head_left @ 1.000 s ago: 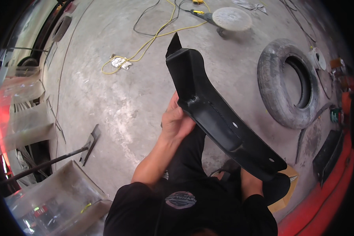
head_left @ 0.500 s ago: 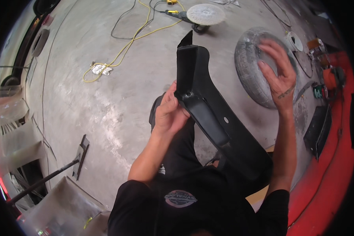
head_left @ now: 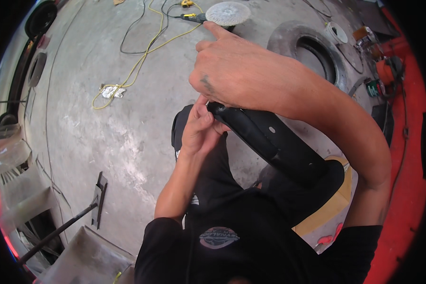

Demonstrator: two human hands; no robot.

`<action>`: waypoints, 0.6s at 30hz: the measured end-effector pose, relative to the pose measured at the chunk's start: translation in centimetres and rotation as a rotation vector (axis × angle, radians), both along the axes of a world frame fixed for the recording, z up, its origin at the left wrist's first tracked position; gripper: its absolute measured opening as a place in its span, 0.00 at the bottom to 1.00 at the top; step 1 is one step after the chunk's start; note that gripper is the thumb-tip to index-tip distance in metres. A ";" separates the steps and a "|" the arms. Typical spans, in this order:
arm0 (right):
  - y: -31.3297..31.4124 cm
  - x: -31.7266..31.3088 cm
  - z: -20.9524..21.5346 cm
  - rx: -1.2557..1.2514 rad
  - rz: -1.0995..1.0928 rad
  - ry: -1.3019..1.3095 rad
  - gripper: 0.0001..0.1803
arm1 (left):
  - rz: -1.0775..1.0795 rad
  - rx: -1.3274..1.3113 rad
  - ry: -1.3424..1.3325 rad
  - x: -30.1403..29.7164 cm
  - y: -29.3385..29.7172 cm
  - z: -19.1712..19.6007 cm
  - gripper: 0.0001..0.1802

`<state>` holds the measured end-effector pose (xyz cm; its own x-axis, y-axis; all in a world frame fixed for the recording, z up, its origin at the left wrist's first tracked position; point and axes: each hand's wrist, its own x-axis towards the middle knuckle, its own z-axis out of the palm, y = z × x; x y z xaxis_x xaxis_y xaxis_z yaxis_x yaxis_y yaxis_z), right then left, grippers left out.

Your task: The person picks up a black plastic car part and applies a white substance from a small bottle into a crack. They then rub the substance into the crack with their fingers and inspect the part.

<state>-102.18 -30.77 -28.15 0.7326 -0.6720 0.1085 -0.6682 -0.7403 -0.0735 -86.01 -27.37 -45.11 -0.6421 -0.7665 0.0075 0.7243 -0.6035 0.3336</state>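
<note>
A long black molded plastic panel (head_left: 258, 125) slants from in front of me down to my right thigh. Along it runs a raised section, with a small oval hole beside it. My left hand (head_left: 201, 128) is closed on the panel's left edge near the bend, thumb toward me. Across the upper part of the panel reaches my right hand (head_left: 236, 73), back of the hand up, index finger stretched toward the far left and the other fingers partly curled. Nothing shows in it. The panel's far end is hidden behind that hand and wrist.
Beyond my right hand lie a power polisher with a round white pad (head_left: 228, 13) and a yellow cord (head_left: 146, 56). A tire (head_left: 333, 61) is at the right. Cardboard (head_left: 326, 210) lies by my right leg; a T-shaped bar (head_left: 97, 201) stands at the left.
My right hand has swung left from above the tire to over the panel's upper part, now covering its far end. My left hand keeps its hold. The view has shifted slightly.
</note>
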 end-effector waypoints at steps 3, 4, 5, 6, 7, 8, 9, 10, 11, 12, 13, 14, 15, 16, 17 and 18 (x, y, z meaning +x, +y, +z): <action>-0.1 0.3 -0.6 -0.011 -0.007 -0.015 0.07 | -0.007 0.000 0.020 0.0 0.0 -0.3 0.42; -0.2 0.4 -0.8 -0.017 -0.002 -0.010 0.07 | -0.009 -0.001 0.029 0.1 0.0 -0.5 0.42; -0.3 0.5 -0.9 -0.022 0.003 -0.004 0.07 | -0.007 -0.001 0.029 0.1 0.0 -0.6 0.41; -0.4 0.5 -1.0 -0.015 -0.001 -0.006 0.07 | -0.005 -0.002 0.027 0.2 0.0 -0.8 0.41; -0.4 0.5 -1.0 -0.008 -0.005 -0.007 0.07 | -0.004 -0.003 0.025 0.2 0.0 -0.9 0.40; -0.4 0.6 -1.1 0.000 -0.010 -0.008 0.07 | 0.000 0.002 0.021 0.2 0.0 -0.8 0.40; -0.4 0.7 -1.0 0.005 -0.016 -0.001 0.07 | 0.005 0.006 0.016 0.2 0.1 -0.7 0.39; -0.3 0.8 -0.9 0.010 -0.023 0.007 0.07 | 0.010 0.010 0.012 0.2 0.1 -0.7 0.39; -0.3 0.9 -0.9 0.016 -0.029 0.015 0.07 | 0.005 0.009 0.020 0.2 0.1 -0.7 0.39; -0.4 1.0 -0.9 0.029 -0.032 0.020 0.07 | -0.002 0.007 0.029 0.2 0.1 -0.8 0.39; -0.5 1.0 -0.9 0.042 -0.034 0.026 0.07 | -0.008 0.006 0.039 0.3 0.1 -0.8 0.39; -0.5 1.0 -0.9 0.055 -0.036 0.031 0.07 | -0.010 -0.012 0.003 0.3 0.1 -0.8 0.40; -0.5 0.9 -0.8 0.056 -0.033 0.037 0.07 | -0.010 -0.029 -0.032 0.4 0.1 -0.8 0.40; -0.4 0.9 -0.7 0.058 -0.031 0.042 0.07 | -0.011 -0.047 -0.068 0.6 0.1 -0.9 0.41; -0.4 0.9 -0.7 0.059 -0.028 0.047 0.07 | -0.018 -0.052 -0.062 0.7 0.0 -1.1 0.41; -0.4 0.9 -0.8 0.052 -0.032 0.039 0.07 | -0.025 -0.057 -0.057 0.7 -0.1 -1.3 0.41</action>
<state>-101.30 -31.16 -28.94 0.7138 -0.6989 0.0445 -0.6944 -0.7146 -0.0849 -85.28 -27.51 -46.44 -0.6616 -0.7497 0.0133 0.6880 -0.5999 0.4085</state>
